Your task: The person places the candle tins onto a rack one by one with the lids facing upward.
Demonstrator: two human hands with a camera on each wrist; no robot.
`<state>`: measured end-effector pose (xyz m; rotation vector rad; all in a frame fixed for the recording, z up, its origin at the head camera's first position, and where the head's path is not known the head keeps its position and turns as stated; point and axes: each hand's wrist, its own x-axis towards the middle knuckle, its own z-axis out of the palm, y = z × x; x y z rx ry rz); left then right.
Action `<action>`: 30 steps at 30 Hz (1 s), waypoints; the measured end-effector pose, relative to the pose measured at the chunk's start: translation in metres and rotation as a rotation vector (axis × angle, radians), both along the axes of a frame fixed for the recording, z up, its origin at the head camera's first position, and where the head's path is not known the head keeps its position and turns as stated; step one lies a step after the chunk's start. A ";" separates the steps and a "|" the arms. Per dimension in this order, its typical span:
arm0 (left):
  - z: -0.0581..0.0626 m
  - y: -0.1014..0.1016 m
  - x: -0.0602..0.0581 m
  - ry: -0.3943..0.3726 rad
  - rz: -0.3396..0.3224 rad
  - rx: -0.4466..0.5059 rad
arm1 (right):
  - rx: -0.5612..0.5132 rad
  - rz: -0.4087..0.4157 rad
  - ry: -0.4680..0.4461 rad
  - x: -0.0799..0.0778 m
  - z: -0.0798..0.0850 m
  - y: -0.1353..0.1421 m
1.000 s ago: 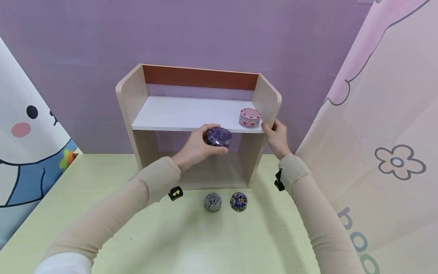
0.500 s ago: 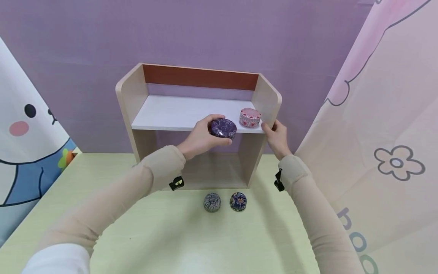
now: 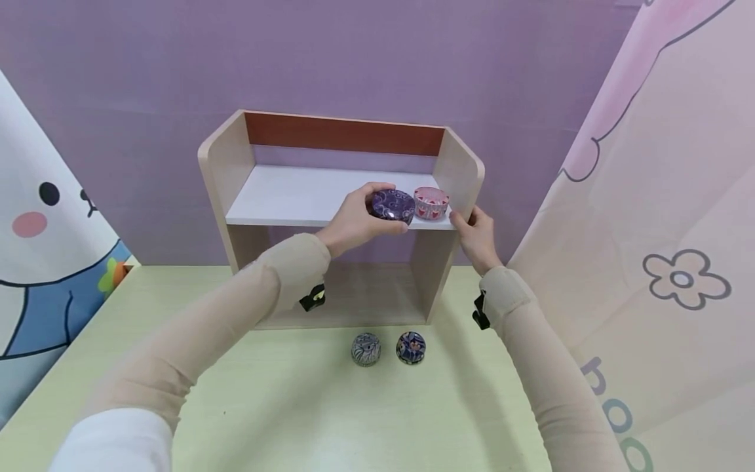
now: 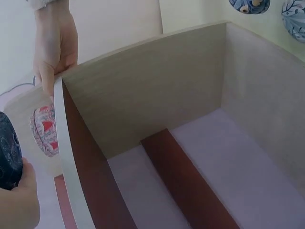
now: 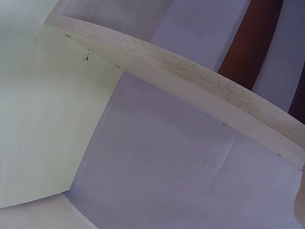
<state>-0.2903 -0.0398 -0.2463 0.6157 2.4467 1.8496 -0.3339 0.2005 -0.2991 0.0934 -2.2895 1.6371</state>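
Observation:
My left hand holds a round dark purple tin with a swirl pattern between thumb and fingers. That tin is at the front edge of the white upper board, close beside a pink tin with red hearts that sits at the board's right end. With my right hand I grip the right side panel of the small wooden shelf, thumb at its front edge. The left wrist view shows the purple tin at its left edge and the pink tin beyond the board.
Two more patterned tins, one grey and one blue, stand on the pale green table before the shelf. Behind the shelf rises a purple backdrop. Printed cloths hang at left and right.
My left hand has carried the purple tin up and to the right, from below the board's front edge to beside the pink tin. My right hand has stayed on the side panel.

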 end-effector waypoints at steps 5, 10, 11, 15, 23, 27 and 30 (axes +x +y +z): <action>0.004 0.000 -0.010 0.002 0.018 -0.011 | -0.008 0.012 -0.006 0.001 -0.001 -0.001; 0.005 -0.002 -0.021 0.001 0.032 -0.035 | -0.012 0.010 -0.017 0.002 -0.001 -0.003; 0.005 -0.002 -0.023 0.002 0.036 -0.041 | -0.012 0.009 -0.016 0.002 -0.001 -0.003; 0.006 -0.004 -0.031 -0.009 0.057 -0.058 | -0.009 0.016 -0.016 0.003 -0.001 -0.004; 0.008 -0.005 -0.041 -0.011 0.059 -0.124 | -0.014 0.005 -0.015 0.004 -0.002 -0.006; 0.006 -0.006 -0.044 0.001 0.063 -0.142 | -0.011 0.002 -0.011 0.004 -0.001 -0.006; 0.005 -0.007 -0.047 0.005 0.068 -0.154 | -0.009 0.004 -0.011 0.005 -0.001 -0.006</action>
